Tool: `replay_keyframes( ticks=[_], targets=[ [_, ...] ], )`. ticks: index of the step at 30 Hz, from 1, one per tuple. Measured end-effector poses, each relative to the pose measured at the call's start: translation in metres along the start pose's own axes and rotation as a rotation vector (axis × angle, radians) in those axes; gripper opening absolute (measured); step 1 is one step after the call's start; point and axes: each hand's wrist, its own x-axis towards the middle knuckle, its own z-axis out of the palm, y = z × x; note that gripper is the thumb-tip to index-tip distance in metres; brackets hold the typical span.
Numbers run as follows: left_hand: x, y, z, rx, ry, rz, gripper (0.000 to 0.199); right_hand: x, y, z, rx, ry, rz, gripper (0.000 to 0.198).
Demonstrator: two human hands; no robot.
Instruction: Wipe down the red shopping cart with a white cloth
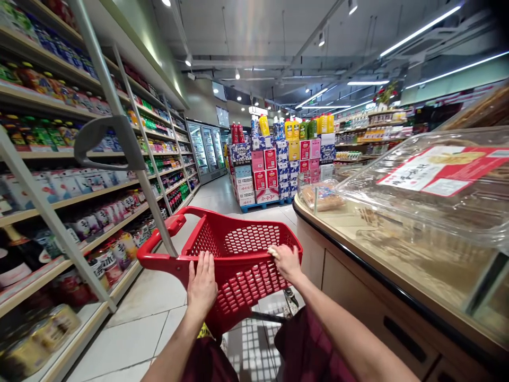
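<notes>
A red plastic shopping cart (246, 281) with perforated sides stands in front of me, turned sideways. My left hand (202, 284) rests flat against its near side just under the rim, fingers stretched out and together. My right hand (287, 263) is curled over the rim near the cart's right end. A small pale bit shows at its fingertips; what it is I cannot make out. The cart's basket looks empty where its inside shows. A metal pole with a grey loop handle (107, 143) rises at the cart's left end.
Shelves of drinks (55, 90) line the left side. At the right, a counter (318, 239) carries clear plastic food boxes (433, 180). Ahead, stacked drink cartons (266, 170) stand on a blue pallet (258, 205). Glass-door coolers (207, 148) are at the back.
</notes>
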Motion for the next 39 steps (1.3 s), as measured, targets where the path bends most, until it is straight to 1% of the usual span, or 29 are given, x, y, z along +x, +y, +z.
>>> replay_keyframes(
  ticks=[1, 3, 6, 7, 8, 9, 10, 11, 13, 14, 15, 16, 17, 18, 20, 21, 22, 23, 26, 28, 29, 31, 33, 35, 36, 37, 39],
  targets=[
    [0.000, 0.002, 0.000, 0.005, -0.006, -0.008, 0.065, -0.001, 0.005, -0.001, 0.000, 0.027, 0.040, 0.036],
    [0.001, 0.007, 0.000, 0.021, -0.018, -0.024, 0.065, -0.002, -0.004, 0.003, 0.005, 0.043, 0.051, 0.037],
    [0.001, 0.010, 0.000, 0.042, -0.038, -0.024, 0.066, 0.000, -0.033, 0.018, 0.057, 0.022, -0.066, 0.040],
    [0.001, 0.010, 0.000, 0.047, -0.045, -0.019, 0.067, 0.000, -0.036, 0.021, 0.077, 0.008, -0.117, 0.042],
    [0.000, 0.009, -0.001, 0.050, -0.051, -0.015, 0.067, 0.000, -0.033, 0.021, 0.093, -0.005, -0.152, 0.043],
    [0.000, 0.009, -0.001, 0.052, -0.055, -0.013, 0.068, -0.001, -0.023, 0.019, 0.099, -0.016, -0.160, 0.044],
    [0.000, 0.008, -0.001, 0.053, -0.056, -0.013, 0.068, -0.003, -0.009, 0.015, 0.095, -0.026, -0.135, 0.044],
    [-0.001, 0.009, -0.001, 0.052, -0.057, -0.015, 0.068, -0.005, 0.008, 0.010, 0.077, -0.028, -0.076, 0.043],
    [-0.001, 0.011, -0.001, 0.051, -0.057, -0.031, 0.068, -0.007, 0.039, -0.001, 0.019, -0.005, 0.086, 0.042],
    [0.000, 0.013, -0.001, 0.052, -0.057, -0.039, 0.067, -0.007, 0.048, -0.005, -0.009, 0.015, 0.163, 0.042],
    [0.000, 0.016, -0.001, 0.051, -0.059, -0.038, 0.067, -0.006, 0.049, -0.006, -0.030, 0.035, 0.216, 0.040],
    [0.001, 0.019, -0.001, 0.050, -0.063, -0.033, 0.067, -0.004, 0.045, -0.005, -0.042, 0.051, 0.232, 0.038],
    [0.001, 0.021, -0.001, 0.049, -0.069, -0.029, 0.067, -0.003, 0.035, -0.002, -0.046, 0.063, 0.210, 0.035],
    [0.002, 0.023, -0.001, 0.046, -0.074, -0.027, 0.067, -0.001, 0.023, 0.003, -0.045, 0.074, 0.154, 0.032],
    [0.003, 0.025, 0.000, 0.044, -0.084, -0.032, 0.066, 0.002, 0.003, 0.011, -0.043, 0.093, -0.003, 0.029],
    [0.003, 0.026, 0.000, 0.046, -0.087, -0.034, 0.066, 0.003, -0.001, 0.013, -0.041, 0.097, -0.076, 0.028],
    [0.003, 0.025, 0.000, 0.048, -0.088, -0.032, 0.066, 0.003, 0.001, 0.014, -0.036, 0.100, -0.127, 0.027],
    [0.003, 0.025, 0.000, 0.048, -0.091, -0.022, 0.065, 0.002, 0.009, 0.013, -0.026, 0.105, -0.148, 0.027],
    [0.002, 0.026, 0.001, 0.043, -0.089, -0.019, 0.065, -0.001, 0.046, 0.006, 0.015, 0.134, -0.123, 0.031],
    [0.001, 0.029, 0.002, 0.037, -0.076, -0.044, 0.067, 0.000, 0.060, 0.005, 0.033, 0.152, -0.109, 0.034],
    [0.001, 0.031, 0.003, 0.037, -0.067, -0.055, 0.067, 0.002, 0.059, 0.008, 0.037, 0.147, -0.124, 0.035],
    [0.000, 0.034, 0.004, 0.041, -0.055, -0.060, 0.068, 0.008, 0.043, 0.016, 0.082, 0.126, -0.192, 0.040],
    [0.000, 0.033, 0.004, 0.047, -0.050, -0.054, 0.068, 0.013, 0.022, 0.025, 0.187, 0.107, -0.262, 0.044],
    [0.000, 0.031, 0.004, 0.049, -0.058, -0.042, 0.068, 0.016, 0.014, 0.028, 0.289, 0.092, -0.293, 0.042],
    [0.000, 0.030, 0.004, 0.047, -0.066, -0.036, 0.068, 0.016, 0.018, 0.026, 0.311, 0.085, -0.279, 0.039],
    [0.000, 0.029, 0.004, 0.044, -0.074, -0.031, 0.067, 0.015, 0.026, 0.022, 0.302, 0.088, -0.234, 0.036],
    [0.000, 0.028, 0.003, 0.036, -0.085, -0.028, 0.067, 0.012, 0.051, 0.012, 0.220, 0.127, -0.074, 0.033]
  ],
)
